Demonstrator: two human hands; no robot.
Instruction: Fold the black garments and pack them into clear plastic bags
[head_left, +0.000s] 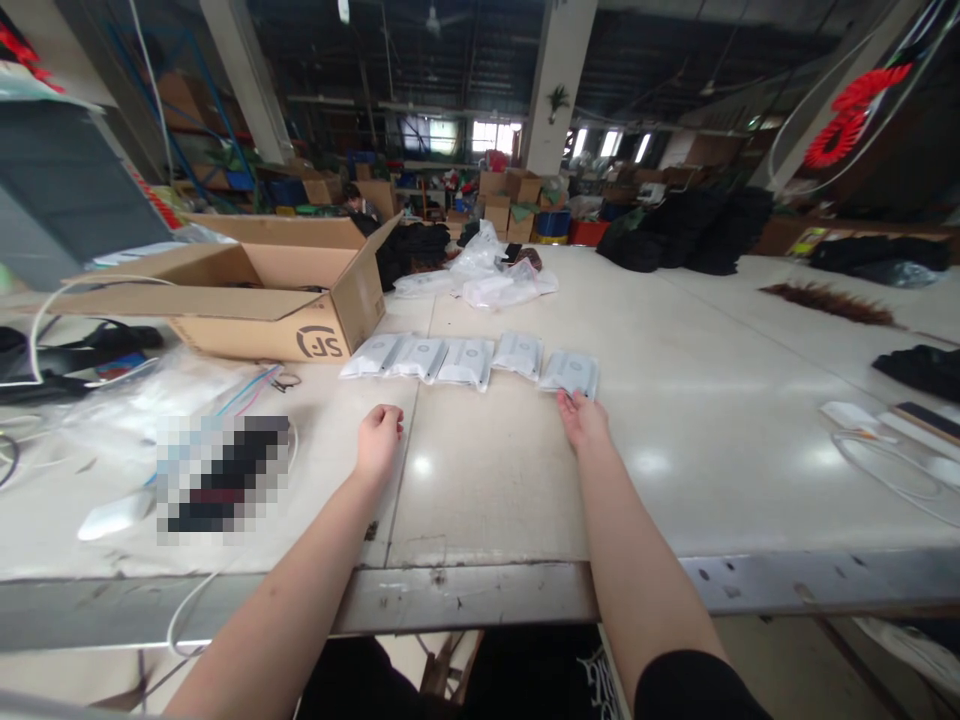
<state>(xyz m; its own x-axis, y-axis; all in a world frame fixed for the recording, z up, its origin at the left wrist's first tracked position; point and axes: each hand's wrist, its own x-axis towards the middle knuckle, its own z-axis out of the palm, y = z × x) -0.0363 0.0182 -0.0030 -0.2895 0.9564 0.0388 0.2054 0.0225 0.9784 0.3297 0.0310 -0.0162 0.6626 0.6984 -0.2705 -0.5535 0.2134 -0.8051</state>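
A wide pale surface (675,470) is stretching ahead, bare to the right. The right hand (581,418) is touching the near edge of the rightmost white pouch (571,371) in a row, fingers extended, grasping nothing. The left hand (379,437) is resting clenched, empty, near the open cardboard box (300,300).

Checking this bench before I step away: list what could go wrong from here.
The right hand touches the end packet of an overlapping row of white packets; a nudge could shuffle the row. The left hand, curled on the table, sits near loose white cables that might snag.
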